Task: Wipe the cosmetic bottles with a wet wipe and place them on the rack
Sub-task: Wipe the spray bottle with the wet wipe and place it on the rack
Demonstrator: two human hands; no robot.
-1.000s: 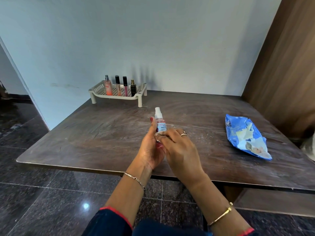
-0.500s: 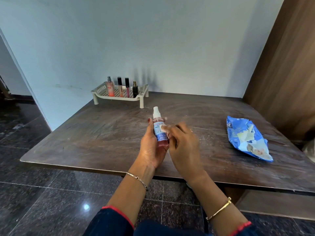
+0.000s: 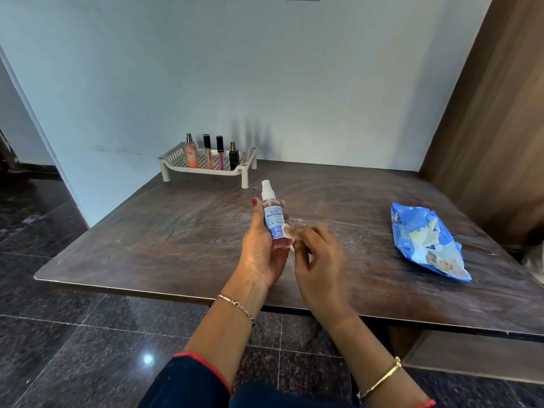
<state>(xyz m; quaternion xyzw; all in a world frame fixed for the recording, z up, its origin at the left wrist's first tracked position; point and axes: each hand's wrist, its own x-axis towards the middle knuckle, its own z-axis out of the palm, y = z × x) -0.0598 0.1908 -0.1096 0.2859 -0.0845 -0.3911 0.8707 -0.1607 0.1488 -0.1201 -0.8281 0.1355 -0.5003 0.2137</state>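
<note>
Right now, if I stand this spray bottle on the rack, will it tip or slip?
The spray bottle is tall and narrow, so it probably tips easily, especially on the perforated rack. With the wet wipe against it, its smooth side may be slippery in the left hand. It looks small, likely light.

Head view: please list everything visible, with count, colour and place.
table: one, dark brown, centre
rack: one, cream, table's far left corner
small bottles: four, pink and black, upright on the rack
spray bottle: one, pink, blue label, held above the table
wipe: one, white, against the spray bottle's lower side
packet: one, blue, table's right side
bracelets: two, silver and gold, one per wrist
left hand: grips the spray bottle
right hand: pinches the wipe
</note>
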